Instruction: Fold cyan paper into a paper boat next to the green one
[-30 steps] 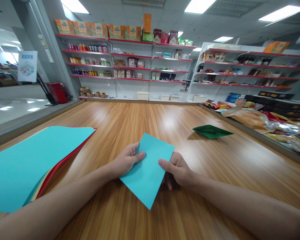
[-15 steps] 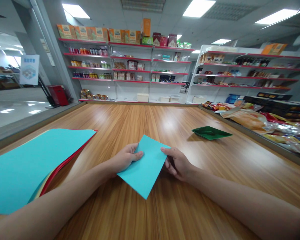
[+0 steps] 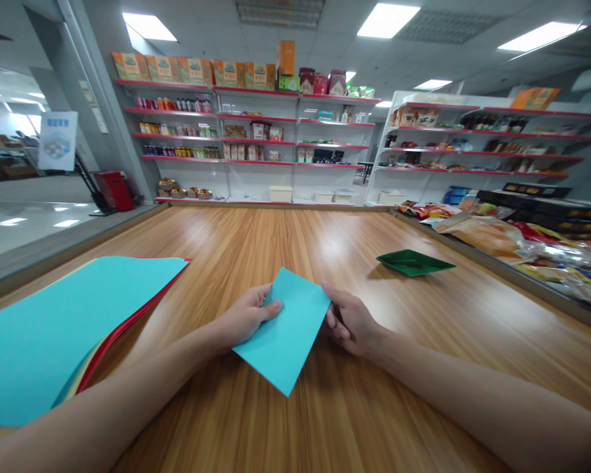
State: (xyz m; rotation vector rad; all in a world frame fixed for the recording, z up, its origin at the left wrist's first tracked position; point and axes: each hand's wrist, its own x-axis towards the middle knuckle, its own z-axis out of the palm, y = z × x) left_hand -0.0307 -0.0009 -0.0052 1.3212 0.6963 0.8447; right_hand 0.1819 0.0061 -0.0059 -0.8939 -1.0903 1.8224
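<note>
A light-blue piece of paper (image 3: pixel 286 328), squarish and seemingly folded, is held up just above the wooden table with one corner pointing toward me. My left hand (image 3: pixel 249 315) pinches its left side, thumb on top and the other fingers underneath. At the right corner is my right hand (image 3: pixel 352 322), its thumb tip along the paper's edge and its curled fingers partly behind it. A green folded-paper shape (image 3: pixel 414 262), boat-like with an opening, lies on the table to the right.
At the left lies a stack of large paper sheets (image 3: pixel 79 315), blue on top, with red and cream edges showing. The wooden table (image 3: pixel 256 236) has a raised rim. Snack packets (image 3: pixel 492 236) lie beyond its right edge. Stocked shelves (image 3: pixel 256 141) stand behind.
My right thumb has slid off the paper's top face to its right corner edge. The left hand keeps its hold, and the paper has barely moved.
</note>
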